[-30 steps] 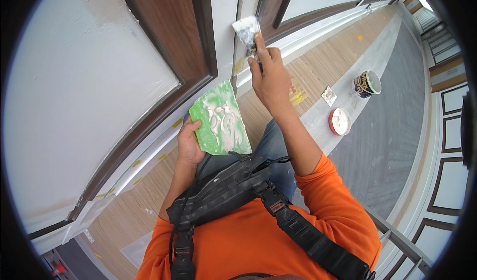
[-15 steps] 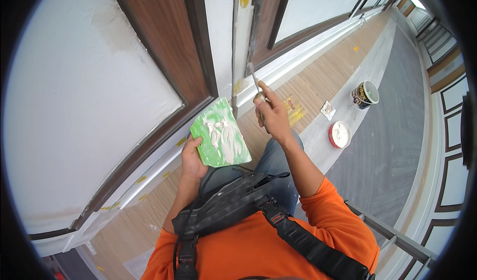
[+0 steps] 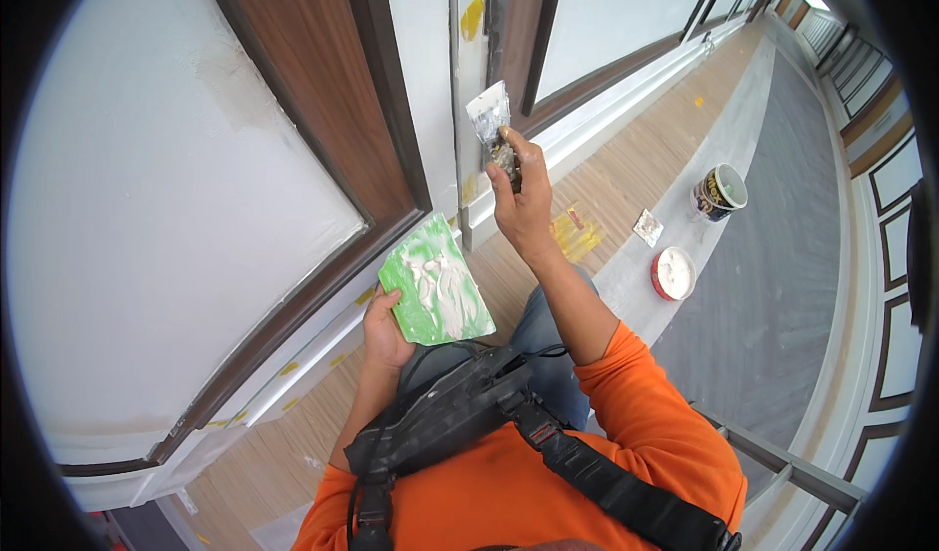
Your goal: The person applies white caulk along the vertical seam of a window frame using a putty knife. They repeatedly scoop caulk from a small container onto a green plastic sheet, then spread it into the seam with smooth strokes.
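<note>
My left hand grips the left edge of a green board, which is spread with streaks of white paste. Above and right of it, my right hand is closed on the handle of a putty knife; its white-smeared blade points up beside a narrow, yellow-patched strip between two wood-framed wall panels. The brown wood moulding and white panel lie to the left.
An open bucket, a red tub of white paste and a small smeared square stand or lie on the floor covering to the right. A yellow stained sheet lies near the wall base. A metal bar crosses at lower right.
My right hand dropped from the strip with the blade turned edge-on, then rose again with its flat face showing. The green board sits lower in view.
</note>
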Demonstrator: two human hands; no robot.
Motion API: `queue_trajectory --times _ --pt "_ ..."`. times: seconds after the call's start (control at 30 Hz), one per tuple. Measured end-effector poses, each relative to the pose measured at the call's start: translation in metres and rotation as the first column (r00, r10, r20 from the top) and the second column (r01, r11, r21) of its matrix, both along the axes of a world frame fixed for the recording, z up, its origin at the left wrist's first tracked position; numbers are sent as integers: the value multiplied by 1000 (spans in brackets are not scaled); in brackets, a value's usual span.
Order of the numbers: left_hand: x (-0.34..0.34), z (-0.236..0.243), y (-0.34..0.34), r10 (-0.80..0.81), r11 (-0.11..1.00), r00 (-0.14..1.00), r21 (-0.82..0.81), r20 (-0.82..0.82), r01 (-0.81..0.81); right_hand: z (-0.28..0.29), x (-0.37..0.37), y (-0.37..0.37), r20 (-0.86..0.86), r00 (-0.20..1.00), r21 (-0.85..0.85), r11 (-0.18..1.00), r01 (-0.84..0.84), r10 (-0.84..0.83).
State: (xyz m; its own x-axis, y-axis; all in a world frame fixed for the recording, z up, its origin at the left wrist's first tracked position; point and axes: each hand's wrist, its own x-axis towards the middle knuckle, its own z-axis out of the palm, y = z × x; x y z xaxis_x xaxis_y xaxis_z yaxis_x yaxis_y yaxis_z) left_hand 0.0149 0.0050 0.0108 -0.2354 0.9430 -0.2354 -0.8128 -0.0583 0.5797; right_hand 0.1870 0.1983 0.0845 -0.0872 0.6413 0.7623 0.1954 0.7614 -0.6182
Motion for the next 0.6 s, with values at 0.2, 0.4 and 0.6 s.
queue_trajectory --times 0.2,0.4,0.6 --pt "1 3 4 -15 1000 999 12 32 15 6 3 0 -200 973 -156 976 -152 119" --pt "-4 -4 1 7 1000 1000 31 -3 -7 49 26 -24 -517 706 -316 659 -683 484" --pt "-3 44 7 112 992 974 79 -198 -98 19 87 -67 -446 777 -662 421 -621 445"
